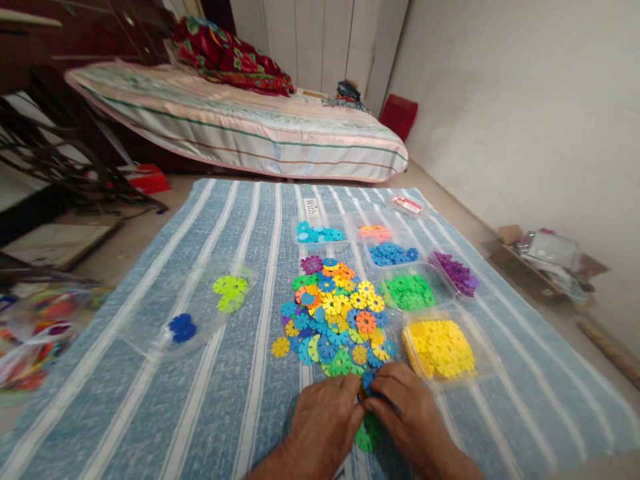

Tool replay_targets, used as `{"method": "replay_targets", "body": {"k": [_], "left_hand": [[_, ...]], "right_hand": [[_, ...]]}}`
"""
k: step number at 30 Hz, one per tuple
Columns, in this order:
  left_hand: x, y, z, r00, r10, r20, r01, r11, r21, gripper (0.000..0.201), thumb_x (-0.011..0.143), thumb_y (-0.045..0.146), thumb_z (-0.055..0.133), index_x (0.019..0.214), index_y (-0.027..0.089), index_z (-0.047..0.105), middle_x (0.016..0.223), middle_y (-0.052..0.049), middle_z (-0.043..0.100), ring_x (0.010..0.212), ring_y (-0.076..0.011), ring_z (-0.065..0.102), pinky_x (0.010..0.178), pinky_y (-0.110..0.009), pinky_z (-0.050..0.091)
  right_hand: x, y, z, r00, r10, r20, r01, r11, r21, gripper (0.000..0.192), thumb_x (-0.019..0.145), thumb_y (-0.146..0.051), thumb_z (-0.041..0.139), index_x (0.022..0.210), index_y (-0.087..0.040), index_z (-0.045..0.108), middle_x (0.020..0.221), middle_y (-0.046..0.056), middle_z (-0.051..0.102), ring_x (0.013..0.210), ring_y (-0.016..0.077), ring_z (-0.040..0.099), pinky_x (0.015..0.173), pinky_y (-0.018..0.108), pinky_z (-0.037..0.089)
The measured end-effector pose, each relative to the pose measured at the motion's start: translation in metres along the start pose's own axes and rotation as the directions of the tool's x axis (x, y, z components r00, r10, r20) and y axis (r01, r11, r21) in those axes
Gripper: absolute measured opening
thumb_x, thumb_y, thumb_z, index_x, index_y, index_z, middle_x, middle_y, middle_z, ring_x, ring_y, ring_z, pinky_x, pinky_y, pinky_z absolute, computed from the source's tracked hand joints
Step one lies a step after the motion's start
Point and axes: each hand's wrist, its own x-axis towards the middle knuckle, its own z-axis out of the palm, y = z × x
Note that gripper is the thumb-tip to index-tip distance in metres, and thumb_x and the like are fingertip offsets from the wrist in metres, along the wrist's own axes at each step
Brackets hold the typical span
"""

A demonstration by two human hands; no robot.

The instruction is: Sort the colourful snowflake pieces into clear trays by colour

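My left hand (327, 417) and my right hand (413, 413) meet at the near edge of a heap of notched plastic discs (335, 320) in mixed colours. Both are closed, fingertips together. A blue disc (369, 380) shows between the fingers of my right hand. Below the fingertips a green disc (367, 433) is partly visible. What my left fingers pinch is hidden behind the knuckles. To the right stands a clear tub of yellow discs (443, 350), and behind it one of green discs (410, 291).
Further tubs hold blue discs (393, 253), purple discs (456, 273), orange discs (375, 233) and light-blue discs (320, 232). At left, clear trays carry lime discs (231, 292) and dark-blue discs (182, 327). A striped cloth (210, 393) covers the table; a bed (250, 133) stands beyond.
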Motion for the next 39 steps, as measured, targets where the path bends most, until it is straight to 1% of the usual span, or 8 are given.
{"method": "replay_targets", "body": {"k": [6, 16, 22, 26, 30, 33, 36, 39], "left_hand": [[0.001, -0.003, 0.001, 1.0, -0.009, -0.03, 0.009, 1.0, 0.017, 0.017, 0.091, 0.027, 0.038, 0.095, 0.021, 0.053, 0.093, -0.005, 0.069, 0.088, -0.0216, 0.066, 0.076, -0.033, 0.05], [0.002, -0.009, 0.006, 0.995, 0.019, -0.094, -0.02, 1.0, -0.014, 0.027, 0.091, 0.024, 0.034, 0.115, 0.023, 0.048, 0.098, -0.005, 0.07, 0.089, -0.021, 0.067, 0.075, -0.032, 0.051], [0.001, -0.016, 0.01, 0.982, 0.076, -0.174, -0.094, 0.99, -0.101, 0.032, 0.089, 0.024, 0.039, 0.12, 0.023, 0.045, 0.102, -0.005, 0.07, 0.092, -0.0205, 0.066, 0.078, -0.032, 0.05], [0.002, -0.016, 0.011, 0.975, 0.058, -0.214, -0.087, 0.987, -0.132, 0.026, 0.089, 0.022, 0.038, 0.112, 0.023, 0.049, 0.097, -0.003, 0.07, 0.087, -0.0181, 0.067, 0.075, -0.028, 0.049], [0.004, -0.018, 0.012, 0.972, 0.02, -0.235, -0.051, 0.991, -0.126, 0.017, 0.089, 0.021, 0.037, 0.094, 0.023, 0.053, 0.081, 0.0, 0.069, 0.074, -0.0148, 0.065, 0.065, -0.023, 0.045], [0.005, -0.02, 0.014, 0.972, 0.016, -0.234, -0.043, 0.993, -0.111, 0.017, 0.087, 0.018, 0.037, 0.087, 0.022, 0.053, 0.079, -0.001, 0.068, 0.072, -0.0158, 0.065, 0.064, -0.024, 0.045], [0.006, -0.021, 0.016, 0.969, 0.025, -0.247, -0.048, 0.995, -0.09, 0.02, 0.088, 0.018, 0.035, 0.087, 0.021, 0.054, 0.079, -0.002, 0.068, 0.072, -0.0164, 0.064, 0.064, -0.025, 0.046], [0.007, -0.022, 0.018, 0.96, 0.06, -0.274, -0.084, 0.993, -0.079, 0.022, 0.09, 0.022, 0.034, 0.095, 0.023, 0.056, 0.083, -0.001, 0.069, 0.075, -0.0153, 0.065, 0.067, -0.024, 0.047]], "right_hand": [[-0.003, -0.002, -0.006, 0.999, 0.021, 0.031, -0.021, 1.0, 0.015, 0.011, 0.086, -0.022, 0.056, 0.094, -0.019, 0.063, 0.088, 0.007, 0.065, 0.083, 0.0179, 0.061, 0.074, 0.031, 0.054], [-0.004, -0.004, -0.005, 0.999, 0.044, 0.014, -0.045, 0.999, 0.018, 0.016, 0.088, -0.018, 0.051, 0.096, -0.02, 0.064, 0.088, 0.006, 0.066, 0.083, 0.0167, 0.063, 0.073, 0.028, 0.056], [0.002, -0.013, 0.003, 0.992, 0.045, -0.116, -0.05, 0.998, -0.044, 0.019, 0.088, -0.011, 0.046, 0.093, -0.018, 0.063, 0.082, 0.006, 0.065, 0.077, 0.0163, 0.062, 0.07, 0.029, 0.054], [0.009, -0.017, 0.008, 0.981, 0.055, -0.185, -0.067, 0.996, -0.057, 0.017, 0.087, -0.012, 0.046, 0.088, -0.018, 0.062, 0.076, 0.005, 0.064, 0.072, 0.0155, 0.06, 0.066, 0.028, 0.052], [0.016, -0.019, 0.005, 0.988, 0.062, -0.141, -0.064, 0.998, -0.016, 0.015, 0.088, -0.015, 0.048, 0.083, -0.02, 0.061, 0.073, 0.003, 0.063, 0.069, 0.0147, 0.06, 0.062, 0.027, 0.051], [0.019, -0.021, -0.002, 0.993, 0.041, -0.114, -0.041, 0.999, 0.009, 0.015, 0.089, -0.018, 0.048, 0.084, -0.02, 0.063, 0.074, 0.003, 0.065, 0.069, 0.0146, 0.061, 0.063, 0.026, 0.052], [0.029, -0.018, -0.012, 0.99, 0.009, -0.138, -0.012, 1.0, -0.025, 0.014, 0.089, -0.02, 0.05, 0.087, -0.021, 0.063, 0.076, 0.003, 0.067, 0.07, 0.0143, 0.062, 0.063, 0.025, 0.052], [0.058, -0.003, -0.029, 0.987, -0.044, -0.155, 0.024, 0.992, -0.124, 0.016, 0.091, -0.024, 0.049, 0.086, -0.021, 0.064, 0.076, 0.003, 0.067, 0.069, 0.0137, 0.063, 0.063, 0.024, 0.051]]}}
